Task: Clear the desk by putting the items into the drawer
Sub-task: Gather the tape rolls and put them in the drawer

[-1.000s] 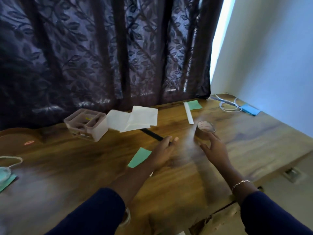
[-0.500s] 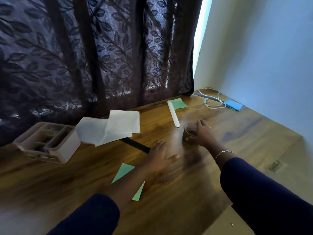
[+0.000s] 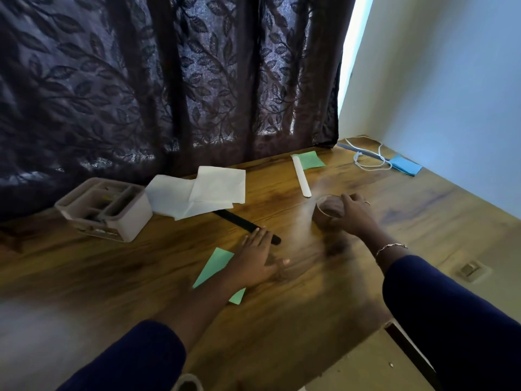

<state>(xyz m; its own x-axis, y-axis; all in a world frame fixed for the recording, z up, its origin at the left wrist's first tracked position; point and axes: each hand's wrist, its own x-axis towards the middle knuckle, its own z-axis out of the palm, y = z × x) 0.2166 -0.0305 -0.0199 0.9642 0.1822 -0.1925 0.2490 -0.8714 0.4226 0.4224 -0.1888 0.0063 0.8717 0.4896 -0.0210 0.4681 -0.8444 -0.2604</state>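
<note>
Tape roll (image 3: pixel 328 210) sat gripped by the right hand (image 3: pixel 354 217), left hand (image 3: pixel 257 258) flat on the desk (image 3: pixel 282 320); a straight lift seemed best.

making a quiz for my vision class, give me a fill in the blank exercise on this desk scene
1. The right hand grips the tape roll while the left hand lies flat on a ____ paper.
2. The white papers cover one end of a ____ strip.
3. The white cable lies beside a ____ note.
4. The organizer box stands ____ of the white papers.
Missing words: green; black; blue; left.
</note>
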